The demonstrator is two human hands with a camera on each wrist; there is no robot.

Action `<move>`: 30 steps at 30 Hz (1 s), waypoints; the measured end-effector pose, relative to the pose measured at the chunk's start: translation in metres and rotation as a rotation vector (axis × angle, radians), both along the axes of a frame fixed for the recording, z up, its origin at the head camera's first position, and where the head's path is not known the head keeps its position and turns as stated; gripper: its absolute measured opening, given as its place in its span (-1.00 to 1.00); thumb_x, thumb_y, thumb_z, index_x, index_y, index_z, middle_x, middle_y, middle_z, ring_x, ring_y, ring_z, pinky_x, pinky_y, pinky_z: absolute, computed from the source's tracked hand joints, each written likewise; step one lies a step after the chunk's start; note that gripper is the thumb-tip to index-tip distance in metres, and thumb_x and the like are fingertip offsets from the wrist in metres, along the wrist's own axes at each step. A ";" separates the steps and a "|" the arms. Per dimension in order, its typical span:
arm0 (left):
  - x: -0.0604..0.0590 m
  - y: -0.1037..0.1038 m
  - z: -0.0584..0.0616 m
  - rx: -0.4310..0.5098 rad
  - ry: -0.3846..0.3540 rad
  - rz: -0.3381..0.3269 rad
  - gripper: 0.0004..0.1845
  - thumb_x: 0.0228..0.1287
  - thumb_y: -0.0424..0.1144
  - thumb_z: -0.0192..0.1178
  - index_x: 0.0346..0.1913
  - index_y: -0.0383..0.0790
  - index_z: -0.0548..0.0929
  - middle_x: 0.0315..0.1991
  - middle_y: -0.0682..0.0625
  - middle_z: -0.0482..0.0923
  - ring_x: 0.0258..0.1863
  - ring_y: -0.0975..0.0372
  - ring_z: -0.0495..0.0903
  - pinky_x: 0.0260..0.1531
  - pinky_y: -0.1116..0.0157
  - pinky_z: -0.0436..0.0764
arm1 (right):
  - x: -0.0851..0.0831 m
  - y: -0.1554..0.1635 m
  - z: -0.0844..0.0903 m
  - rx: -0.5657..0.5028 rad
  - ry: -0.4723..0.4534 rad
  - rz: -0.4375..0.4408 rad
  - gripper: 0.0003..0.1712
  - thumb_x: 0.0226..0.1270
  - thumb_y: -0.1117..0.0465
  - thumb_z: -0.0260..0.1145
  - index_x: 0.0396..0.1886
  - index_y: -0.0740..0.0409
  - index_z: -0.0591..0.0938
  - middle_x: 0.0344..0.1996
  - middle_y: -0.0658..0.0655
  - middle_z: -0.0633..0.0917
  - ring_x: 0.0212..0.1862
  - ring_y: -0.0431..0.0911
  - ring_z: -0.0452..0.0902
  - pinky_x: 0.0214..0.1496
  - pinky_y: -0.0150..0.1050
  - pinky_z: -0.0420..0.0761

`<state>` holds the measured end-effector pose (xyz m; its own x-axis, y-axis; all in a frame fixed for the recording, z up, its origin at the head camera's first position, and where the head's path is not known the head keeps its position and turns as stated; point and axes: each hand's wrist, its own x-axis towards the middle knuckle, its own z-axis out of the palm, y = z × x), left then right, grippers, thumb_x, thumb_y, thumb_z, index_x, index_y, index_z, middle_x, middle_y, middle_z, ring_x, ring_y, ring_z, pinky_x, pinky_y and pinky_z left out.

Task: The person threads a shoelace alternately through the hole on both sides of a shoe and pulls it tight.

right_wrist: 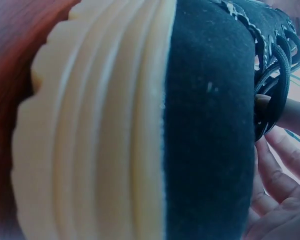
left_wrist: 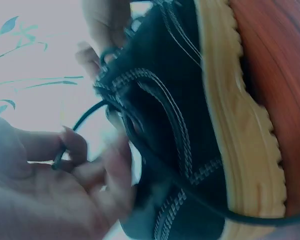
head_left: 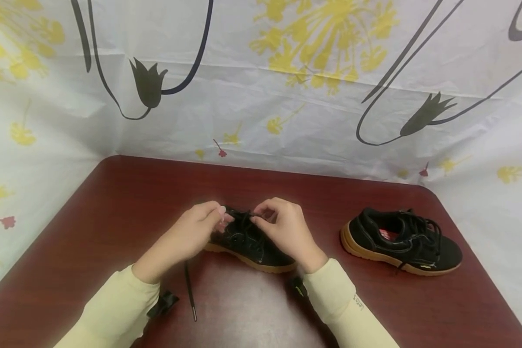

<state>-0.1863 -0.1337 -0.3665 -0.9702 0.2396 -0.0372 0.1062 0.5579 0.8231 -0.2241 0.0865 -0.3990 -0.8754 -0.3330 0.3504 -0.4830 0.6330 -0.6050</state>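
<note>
My left hand (head_left: 195, 232) and right hand (head_left: 284, 229) pinch laces (head_left: 243, 215) on the shoe (head_left: 248, 244); its mate (head_left: 402, 241) sits well apart on my table (head_left: 113, 212).

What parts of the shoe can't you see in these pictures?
- Head view: both hands cover the shoe's lace holes.
- Right wrist view: the sole fills the frame, so the lace is cut off at the edge.
- Left wrist view: blurred, so the lace's tip is unclear.
</note>
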 end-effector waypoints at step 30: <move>-0.002 -0.007 -0.005 0.362 -0.053 0.154 -0.64 0.54 -0.31 -0.16 -0.50 -0.29 0.40 -0.59 -0.02 0.42 -0.53 0.22 0.52 -0.38 0.30 0.64 | -0.004 0.003 -0.007 -0.002 -0.008 0.034 -0.91 0.30 0.16 0.47 -0.23 -0.01 0.83 -0.28 -0.04 0.82 -0.45 -0.27 0.63 -0.35 -0.42 0.61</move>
